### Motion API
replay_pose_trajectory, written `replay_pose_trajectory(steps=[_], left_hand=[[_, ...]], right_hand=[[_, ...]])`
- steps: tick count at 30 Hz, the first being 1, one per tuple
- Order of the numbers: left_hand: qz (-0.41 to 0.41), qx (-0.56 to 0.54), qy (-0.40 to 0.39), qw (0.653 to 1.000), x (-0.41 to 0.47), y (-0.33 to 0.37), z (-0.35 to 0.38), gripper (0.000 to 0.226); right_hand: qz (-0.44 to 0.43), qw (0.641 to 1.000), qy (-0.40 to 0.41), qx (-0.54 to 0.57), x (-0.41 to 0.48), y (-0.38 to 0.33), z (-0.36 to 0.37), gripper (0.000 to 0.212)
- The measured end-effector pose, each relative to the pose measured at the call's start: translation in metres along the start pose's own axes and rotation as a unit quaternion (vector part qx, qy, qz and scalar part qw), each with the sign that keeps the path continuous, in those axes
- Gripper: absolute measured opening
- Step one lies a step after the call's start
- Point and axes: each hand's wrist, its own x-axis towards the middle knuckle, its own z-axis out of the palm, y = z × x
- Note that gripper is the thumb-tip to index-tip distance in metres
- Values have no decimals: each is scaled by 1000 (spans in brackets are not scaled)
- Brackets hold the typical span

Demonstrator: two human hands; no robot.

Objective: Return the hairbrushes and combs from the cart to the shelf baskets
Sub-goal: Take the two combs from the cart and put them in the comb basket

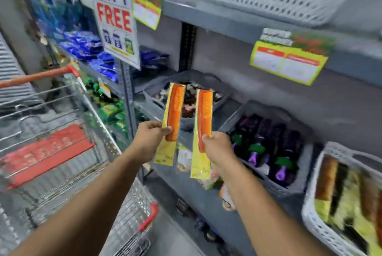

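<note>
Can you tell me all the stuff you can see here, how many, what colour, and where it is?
Combs: two, orange in yellow packets, one in each hand.
Grey baskets: two, mid shelf, one with dark purple brushes.
White baskets: two, one at lower right with packets of combs, one on the top shelf.
Cart: one, silver wire, orange-red handle, at left.
Sign: one, white, "BUY 2 GET 1 FREE", hanging top left.
Price tags: several, yellow, on shelf edges.
Blue packets: many, left shelf.
Left hand: holds one comb.
Right hand: holds the other.
</note>
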Motion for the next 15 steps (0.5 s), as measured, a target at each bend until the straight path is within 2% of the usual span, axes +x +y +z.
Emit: replay_pose_trajectory(steps=[4, 7, 10, 13, 15], left_hand=[[-5, 0, -70, 998, -9, 21, 62, 7], [2, -1, -111, 994, -16, 33, 102, 13], [3, 9, -165, 986, -23, 41, 137, 12], [5, 22, -203, 979, -28, 45, 169, 17], [3, 25, -229, 973, -30, 46, 188, 12]], right_hand=[[19, 997, 62, 38, -2, -1, -56, 21], [33, 993, 98, 47, -4, 3, -92, 24], [35, 990, 133, 41, -10, 4, -129, 16], [53, 979, 187, 54, -13, 10, -158, 36], [57, 976, 205, 45, -20, 12, -175, 35]])
